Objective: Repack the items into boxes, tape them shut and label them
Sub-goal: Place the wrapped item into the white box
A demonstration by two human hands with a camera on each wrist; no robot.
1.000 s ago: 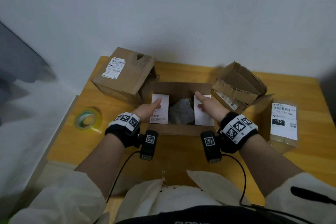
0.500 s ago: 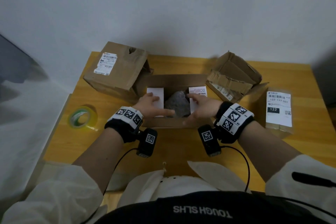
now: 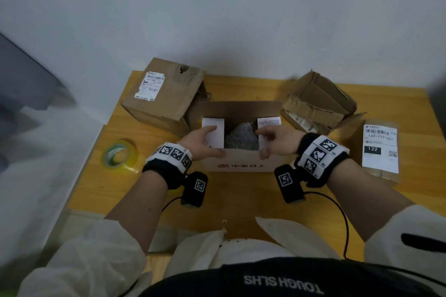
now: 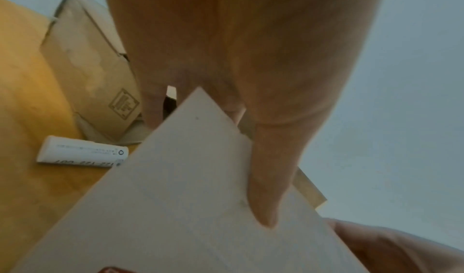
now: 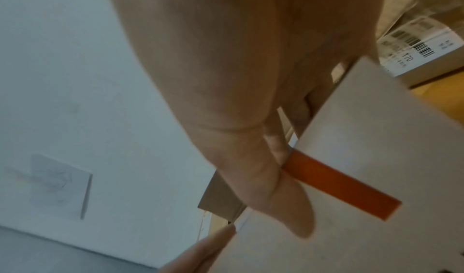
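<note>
An open box (image 3: 237, 164), white outside with a red logo, stands at the table's centre. Two white side flaps (image 3: 213, 132) lie folded in over a grey crumpled bundle (image 3: 241, 137). My left hand (image 3: 206, 143) and right hand (image 3: 271, 140) hold the near flap at its top edge. The thumbs lie on the flap's white outer face and the fingers reach behind it. In the left wrist view my left hand (image 4: 251, 79) has its thumb on that flap (image 4: 175, 198). In the right wrist view my right hand (image 5: 238, 79) pinches it beside an orange strip (image 5: 339, 184).
A green and yellow tape roll (image 3: 120, 155) lies left of the box. A labelled brown box (image 3: 164, 96) stands back left, a torn open carton (image 3: 318, 101) back right. A flat labelled parcel (image 3: 380, 149) lies at the right edge.
Both hands left the side flaps, drew back to the near edge and took the near flap. It now stands up, showing its white logo face where brown showed before.
</note>
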